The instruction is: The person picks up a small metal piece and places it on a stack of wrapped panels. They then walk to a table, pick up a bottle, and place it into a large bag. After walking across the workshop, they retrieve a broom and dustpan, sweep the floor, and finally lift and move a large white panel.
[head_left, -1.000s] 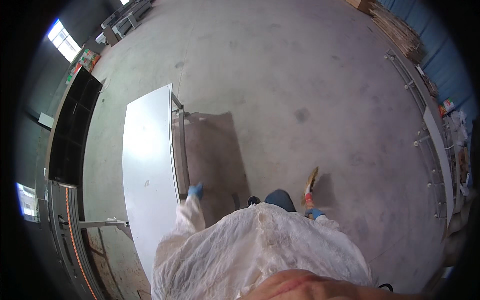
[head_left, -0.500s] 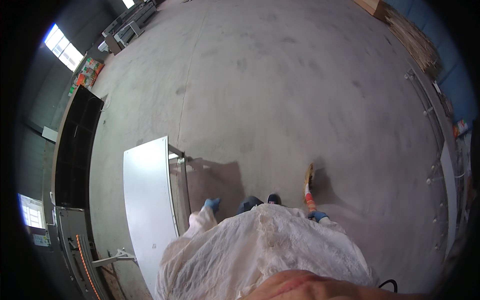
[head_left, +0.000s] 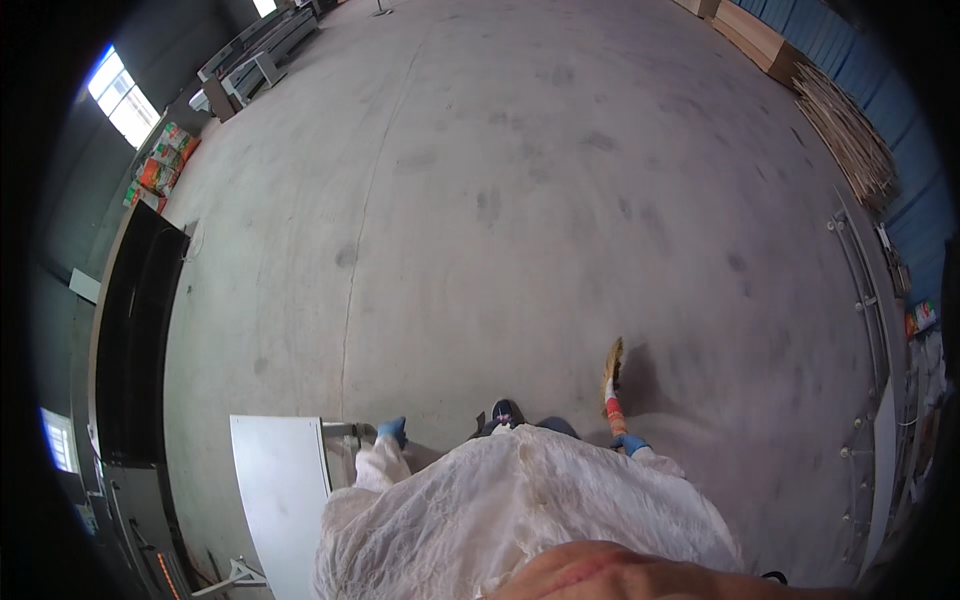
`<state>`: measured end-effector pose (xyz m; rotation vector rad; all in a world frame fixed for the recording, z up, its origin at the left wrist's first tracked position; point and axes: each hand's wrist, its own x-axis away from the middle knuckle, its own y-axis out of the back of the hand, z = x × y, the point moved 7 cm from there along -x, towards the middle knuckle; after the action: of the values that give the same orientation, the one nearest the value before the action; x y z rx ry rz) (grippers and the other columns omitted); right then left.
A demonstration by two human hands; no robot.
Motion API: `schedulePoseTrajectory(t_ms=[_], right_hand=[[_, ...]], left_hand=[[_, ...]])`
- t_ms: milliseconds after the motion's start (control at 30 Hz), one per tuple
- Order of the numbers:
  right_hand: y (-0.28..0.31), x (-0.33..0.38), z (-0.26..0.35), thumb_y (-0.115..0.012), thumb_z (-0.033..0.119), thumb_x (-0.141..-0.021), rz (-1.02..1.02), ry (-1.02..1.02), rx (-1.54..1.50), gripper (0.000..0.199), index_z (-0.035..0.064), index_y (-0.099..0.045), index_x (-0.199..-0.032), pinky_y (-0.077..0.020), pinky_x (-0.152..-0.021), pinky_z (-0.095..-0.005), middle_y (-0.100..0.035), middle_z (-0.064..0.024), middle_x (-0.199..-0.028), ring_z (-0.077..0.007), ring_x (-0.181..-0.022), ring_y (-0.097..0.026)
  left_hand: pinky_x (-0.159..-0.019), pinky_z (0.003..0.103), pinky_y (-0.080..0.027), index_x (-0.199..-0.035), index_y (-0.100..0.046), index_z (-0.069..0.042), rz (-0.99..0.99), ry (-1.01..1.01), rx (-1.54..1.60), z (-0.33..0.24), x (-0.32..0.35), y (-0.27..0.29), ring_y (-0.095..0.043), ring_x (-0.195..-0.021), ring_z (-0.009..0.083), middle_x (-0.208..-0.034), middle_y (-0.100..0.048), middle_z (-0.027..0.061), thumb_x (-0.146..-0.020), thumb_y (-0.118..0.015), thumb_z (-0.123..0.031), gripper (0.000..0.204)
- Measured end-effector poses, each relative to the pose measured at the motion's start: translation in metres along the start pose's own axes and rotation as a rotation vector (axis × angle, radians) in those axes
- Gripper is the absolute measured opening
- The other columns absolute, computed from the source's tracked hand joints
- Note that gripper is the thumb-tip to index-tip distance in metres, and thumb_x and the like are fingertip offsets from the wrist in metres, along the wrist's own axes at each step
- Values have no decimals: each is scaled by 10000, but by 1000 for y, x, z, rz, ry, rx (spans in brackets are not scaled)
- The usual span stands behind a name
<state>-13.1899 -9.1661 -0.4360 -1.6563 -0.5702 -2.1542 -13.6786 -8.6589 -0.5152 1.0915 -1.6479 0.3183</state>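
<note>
My right hand (head_left: 630,444), in a blue glove, is closed round the handle of a hand brush (head_left: 613,385). The handle is banded in red, orange and white, and the yellowish brush head points ahead, above the floor. My left hand (head_left: 393,431), also gloved in blue, hangs beside a white-topped table (head_left: 280,480) with a metal frame. Nothing shows in this hand, and its fingers are too small and dark to make out. White loose sleeves and a white garment (head_left: 520,490) cover my arms and front. A dark shoe (head_left: 507,411) shows beyond the garment.
A wide concrete floor (head_left: 500,250) stretches ahead. Along the left stand a long dark cabinet or frame (head_left: 130,340) and orange-and-green sacks (head_left: 160,170). At right lie metal rails (head_left: 865,300) and a pile of thin wood strips (head_left: 845,135) by a blue wall.
I have moved forward: the white-topped table has slid back toward the lower edge, and a different foot is forward. The brush stays in my right hand. My left hand shifted slightly left in view.
</note>
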Motion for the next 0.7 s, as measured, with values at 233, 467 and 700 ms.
schedulePoseTrajectory(t_ms=[233,467,700], right_hand=[[-44,-85,255,-750,139,-732,-109,186,209,176,-12,-701,-809,-535,-566,-409,-701,-148,-765,-280,-614,-672],[-73,-247,535,-774,173,-711,127,28,319,196,10,-712,-801,-525,-587,-412,-697,-129,-753,-263,-628,-660],[-131,-285,873,-780,168,-682,21,99,296,230,-25,-712,-787,-539,-580,-406,-692,-168,-744,-292,-624,-672]], left_hand=[[-819,349,-524,-1046,-683,22,-69,-833,-101,-549,-78,-145,-667,-891,225,-964,-720,133,-836,-711,-323,405],[-560,326,-504,-1059,-666,14,-250,-444,-249,-705,-151,-201,-626,-622,190,-818,-678,92,-839,-732,-348,429],[-489,441,-498,-1216,-603,-27,-195,257,-33,-689,-211,-199,-685,-668,308,-897,-692,180,-835,-667,-470,587]])
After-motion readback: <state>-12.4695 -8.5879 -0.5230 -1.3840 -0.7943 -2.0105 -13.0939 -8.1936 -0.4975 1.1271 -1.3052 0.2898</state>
